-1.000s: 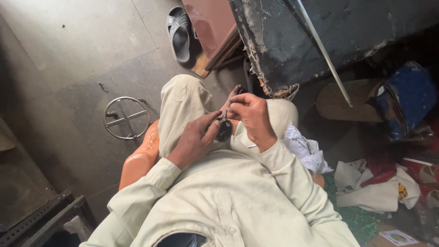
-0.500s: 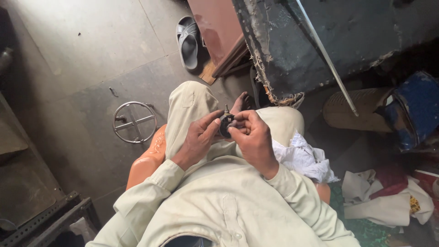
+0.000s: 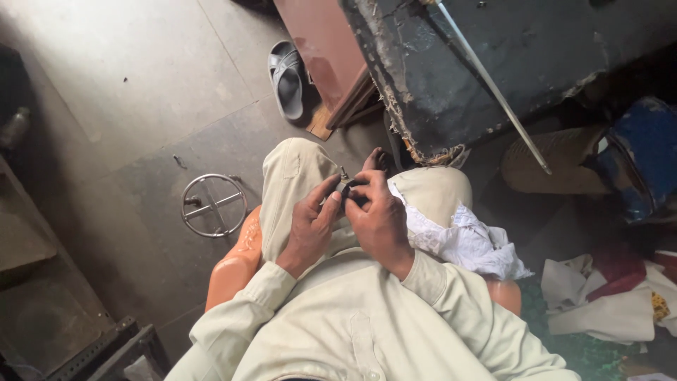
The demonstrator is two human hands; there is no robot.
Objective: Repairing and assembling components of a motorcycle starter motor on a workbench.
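Two hands are held close together over the lap of a seated person in pale clothes. A small dark part (image 3: 345,189) is pinched between them, just above the left knee; its exact shape cannot be told, because it is mostly covered by the fingers. The left hand (image 3: 310,224) is curled, with its thumb and fingers closed on the left side of the part. The right hand (image 3: 377,217) is also closed on it from the right, the fingers bent over the top. A white crumpled cloth (image 3: 469,243) is laid on the right thigh, just beside the right wrist. An orange seat (image 3: 233,264) is seen under the legs. On the grey floor, a round metal ring with spokes (image 3: 214,204) is placed near the left leg, and a grey sandal (image 3: 288,79) lies further away, beside a brown board (image 3: 321,49). A black worn block (image 3: 493,63) is crossed by a thin metal rod (image 3: 493,88).
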